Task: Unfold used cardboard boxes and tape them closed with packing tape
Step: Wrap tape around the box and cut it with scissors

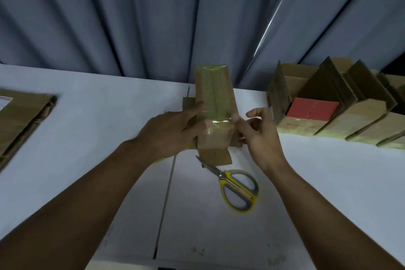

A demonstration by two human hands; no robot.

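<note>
My two bare forearms reach out over the white table point(328, 182). Nearer to me than the box point(213, 94), just beside its lower flap, lie yellow-handled scissors point(235, 186), blades closed and pointing toward it.

My left hand point(168, 131) grips the box from its left side: the forefinger lies straight along the edge and the thumb presses on a shiny strip of clear tape point(219, 121) running across the front. My right hand point(260, 136) is at the box's right side. Its thumb pushes the tape end down at the corner, while the other fingers are loosely curled and spread, holding nothing that I can see.

The box is narrow and stands tilted away from me, its lower flaps spread on the table and its centre seam showing.

To the right of the box stands a row of open boxes point(350, 116), flaps up, one with a red sheet point(312, 109) inside. Well to the left of it lies flattened cardboard point(19, 116). Behind it hangs a grey-blue curtain point(153, 17).
</note>
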